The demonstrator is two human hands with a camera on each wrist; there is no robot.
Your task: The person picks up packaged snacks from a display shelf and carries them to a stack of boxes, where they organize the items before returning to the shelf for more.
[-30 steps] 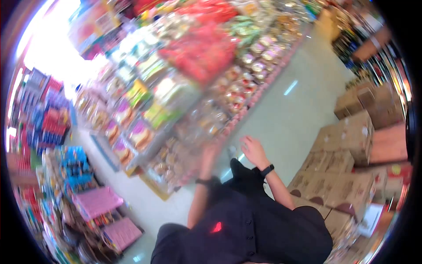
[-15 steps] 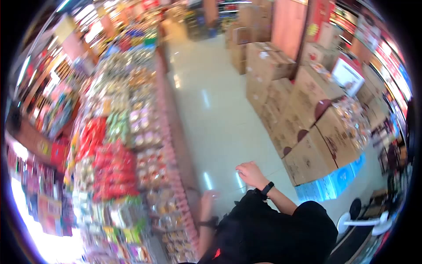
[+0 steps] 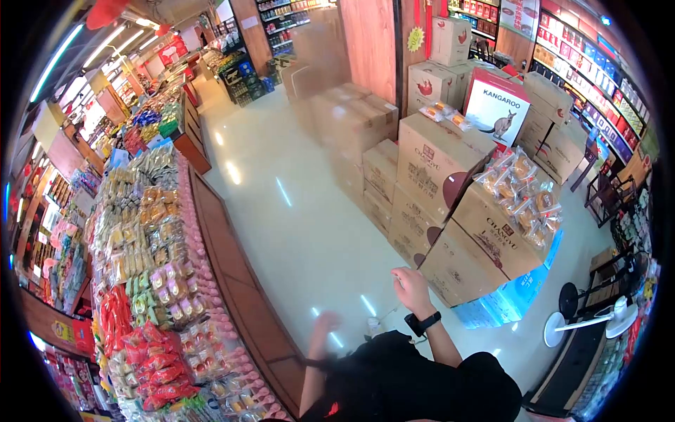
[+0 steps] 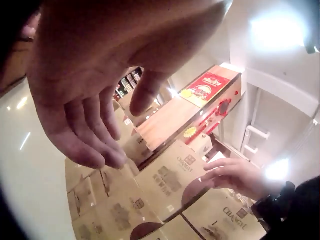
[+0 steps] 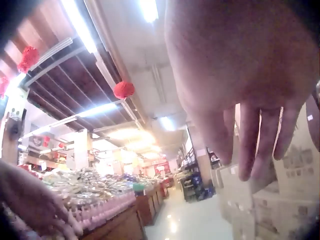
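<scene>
"Right hand [image 3: 413, 290], what's it got?"

"Nothing; its fingers reach out loosely, near the stacked brown cardboard cartons [image 3: 457, 264]."

"And the left hand [image 3: 323, 334]?"

"Also holding nothing, fingers gently bent, near the long brown-sided counter [image 3: 235, 292] bearing colourful plastic-wrapped goods [image 3: 158, 362], across the aisle from the cartons."

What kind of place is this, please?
It looks like a shop, probably for food: packets piled along a display counter, stacked CHANGYU cartons, and wall shelves filled with goods.
</scene>
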